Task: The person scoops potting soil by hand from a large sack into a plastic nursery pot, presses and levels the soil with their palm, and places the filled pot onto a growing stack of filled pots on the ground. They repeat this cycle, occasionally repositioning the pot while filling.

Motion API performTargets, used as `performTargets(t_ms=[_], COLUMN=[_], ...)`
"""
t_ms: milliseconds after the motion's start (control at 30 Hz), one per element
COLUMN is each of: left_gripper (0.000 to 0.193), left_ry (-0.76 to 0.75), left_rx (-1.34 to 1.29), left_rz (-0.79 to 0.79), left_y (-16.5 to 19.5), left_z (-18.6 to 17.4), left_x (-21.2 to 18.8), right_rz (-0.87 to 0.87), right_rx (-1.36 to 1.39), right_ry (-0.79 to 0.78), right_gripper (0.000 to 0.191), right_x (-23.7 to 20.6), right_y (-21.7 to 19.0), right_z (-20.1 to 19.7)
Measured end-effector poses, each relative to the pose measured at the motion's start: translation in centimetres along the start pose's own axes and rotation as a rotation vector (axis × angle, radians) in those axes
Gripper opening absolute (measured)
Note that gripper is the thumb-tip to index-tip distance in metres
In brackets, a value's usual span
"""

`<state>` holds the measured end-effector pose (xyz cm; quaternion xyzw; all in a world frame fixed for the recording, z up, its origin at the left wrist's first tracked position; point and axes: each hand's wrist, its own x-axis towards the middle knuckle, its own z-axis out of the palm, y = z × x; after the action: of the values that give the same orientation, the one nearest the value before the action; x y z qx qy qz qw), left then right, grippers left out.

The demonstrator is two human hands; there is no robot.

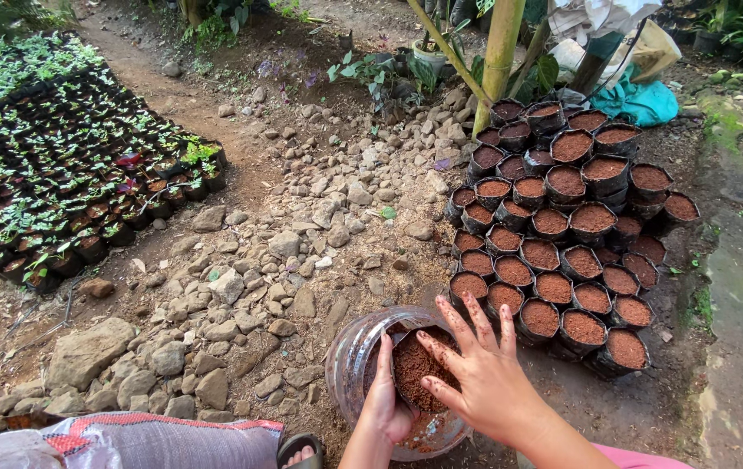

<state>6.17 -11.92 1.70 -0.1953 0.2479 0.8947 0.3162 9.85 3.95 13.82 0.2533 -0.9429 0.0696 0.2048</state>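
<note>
A small black grow bag [415,369] full of brown soil sits inside a clear plastic tub [345,356] on the ground in front of me. My left hand [382,404] grips the near left rim of the bag, thumb inside against the soil. My right hand [480,369] hovers flat over the bag's right side, fingers spread and dusted with soil, the lower fingertips touching the soil. It holds nothing.
Several filled black grow bags [562,234] stand packed together just beyond my right hand. Loose stones [302,234] cover the middle ground. A bed of potted seedlings [67,165] lies far left. A bamboo pole [500,52], a teal cloth [640,100], a woven sack [154,439] and my sandalled foot [300,450] are also in view.
</note>
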Motion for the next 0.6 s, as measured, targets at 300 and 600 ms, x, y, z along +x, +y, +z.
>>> performTargets(t_ms=[300,600], left_gripper=[0.078,0.087], left_ry=[-0.027,-0.004], left_rx=[0.024,0.079], left_rz=[0.006,-0.044], left_y=[0.3,0.8], left_z=[0.8,0.8], left_x=[-1.1,-1.2], right_rz=[-0.062,-0.191], right_rx=[0.011,0.046], right_ry=[-0.018,-0.026], right_gripper=[0.078,0.082], right_x=[0.3,-0.3], right_y=[-0.4,-2.0], right_z=[0.6,0.6])
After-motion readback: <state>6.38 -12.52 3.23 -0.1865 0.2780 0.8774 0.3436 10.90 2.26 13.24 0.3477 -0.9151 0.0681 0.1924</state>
